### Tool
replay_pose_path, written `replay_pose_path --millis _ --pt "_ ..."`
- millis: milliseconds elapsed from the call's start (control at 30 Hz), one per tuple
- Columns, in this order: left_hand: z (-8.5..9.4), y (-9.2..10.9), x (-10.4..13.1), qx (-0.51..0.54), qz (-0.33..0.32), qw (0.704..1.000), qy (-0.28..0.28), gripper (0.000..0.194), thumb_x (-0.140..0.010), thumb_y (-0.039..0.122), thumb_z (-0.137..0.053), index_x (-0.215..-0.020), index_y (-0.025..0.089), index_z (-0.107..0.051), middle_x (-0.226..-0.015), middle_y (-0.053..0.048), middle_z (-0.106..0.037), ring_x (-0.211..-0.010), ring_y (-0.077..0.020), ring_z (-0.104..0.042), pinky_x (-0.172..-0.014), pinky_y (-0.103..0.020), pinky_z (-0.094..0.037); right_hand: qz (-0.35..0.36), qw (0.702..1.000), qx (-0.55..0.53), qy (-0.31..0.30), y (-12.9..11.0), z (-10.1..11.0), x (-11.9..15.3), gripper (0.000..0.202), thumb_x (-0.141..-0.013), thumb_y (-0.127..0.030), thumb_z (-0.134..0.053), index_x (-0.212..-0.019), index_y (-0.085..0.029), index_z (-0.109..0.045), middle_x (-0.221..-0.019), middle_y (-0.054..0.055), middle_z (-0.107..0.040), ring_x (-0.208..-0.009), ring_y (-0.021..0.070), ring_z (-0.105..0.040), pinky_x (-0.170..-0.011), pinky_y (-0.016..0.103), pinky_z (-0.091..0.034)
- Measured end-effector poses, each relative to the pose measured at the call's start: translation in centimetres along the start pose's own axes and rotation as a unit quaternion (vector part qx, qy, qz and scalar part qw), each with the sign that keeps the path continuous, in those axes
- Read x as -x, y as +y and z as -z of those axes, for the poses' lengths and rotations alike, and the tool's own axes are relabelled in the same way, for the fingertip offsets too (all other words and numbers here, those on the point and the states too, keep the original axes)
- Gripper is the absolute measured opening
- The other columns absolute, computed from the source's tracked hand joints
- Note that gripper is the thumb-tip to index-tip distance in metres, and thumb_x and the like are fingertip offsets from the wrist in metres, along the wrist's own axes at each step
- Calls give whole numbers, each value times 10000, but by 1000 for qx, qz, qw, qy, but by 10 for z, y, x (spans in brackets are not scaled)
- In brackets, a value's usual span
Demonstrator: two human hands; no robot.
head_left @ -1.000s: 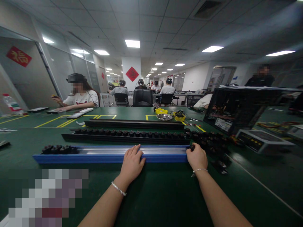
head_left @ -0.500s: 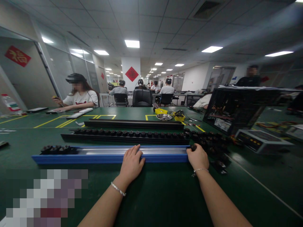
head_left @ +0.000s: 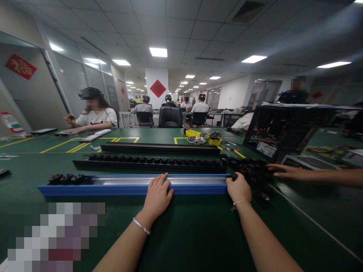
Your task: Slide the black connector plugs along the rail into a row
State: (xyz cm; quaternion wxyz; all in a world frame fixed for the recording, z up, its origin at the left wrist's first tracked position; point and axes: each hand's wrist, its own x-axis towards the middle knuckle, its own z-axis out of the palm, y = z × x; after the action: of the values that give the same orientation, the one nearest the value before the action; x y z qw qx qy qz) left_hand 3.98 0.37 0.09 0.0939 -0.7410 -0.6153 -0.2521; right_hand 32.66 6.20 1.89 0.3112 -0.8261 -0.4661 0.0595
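A long blue channel rail (head_left: 121,190) with a bare metallic inside lies across the green table in front of me. Several black socket-like modules (head_left: 68,179) sit in its left end. My left hand (head_left: 159,192) grips the rail near its middle, fingers over the channel and thumb at the front wall. At the rail's right end, my right hand (head_left: 239,189) pinches a small black module (head_left: 234,176), mostly hidden by the fingers. Just right of it lies a pile of loose black modules (head_left: 252,170).
Behind the blue rail lie a black rail (head_left: 150,165) filled with modules and another black rail (head_left: 159,149). Another person's hand (head_left: 279,170) reaches to the pile from the right. An open computer case (head_left: 286,130), a metal dish (head_left: 196,140) and a yellow bin (head_left: 193,133) stand farther back.
Another person's hand has come in from the right to the pile of modules. My right hand has shifted slightly right with the black module; my left hand stays put.
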Motion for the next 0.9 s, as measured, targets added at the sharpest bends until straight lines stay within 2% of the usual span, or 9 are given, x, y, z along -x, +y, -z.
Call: replay_pose_path --millis 567,900 --pt "-1 0 0 -7 3 1000 -13 199 -818 333 -452 -915 233 -594 -1338 -56 -487 -1235 -263 -414 -1019 -469 -329 -17 999 -21 25 9 4 -7 487 -806 -327 -410 -1254 -153 -489 -1157 142 -585 -1048 279 -549 -840 383 -449" --pt "-2 -1 0 -12 -1 1000 -11 200 -819 333 -455 -916 227 -594 -1338 -62 -486 -1235 -259 -415 -1020 -464 -329 -69 995 -42 50 26 10 -24 515 -763 -319 -450 -1248 -152 -496 -1124 156 -602 -1005 306 -570 -826 397 -449"
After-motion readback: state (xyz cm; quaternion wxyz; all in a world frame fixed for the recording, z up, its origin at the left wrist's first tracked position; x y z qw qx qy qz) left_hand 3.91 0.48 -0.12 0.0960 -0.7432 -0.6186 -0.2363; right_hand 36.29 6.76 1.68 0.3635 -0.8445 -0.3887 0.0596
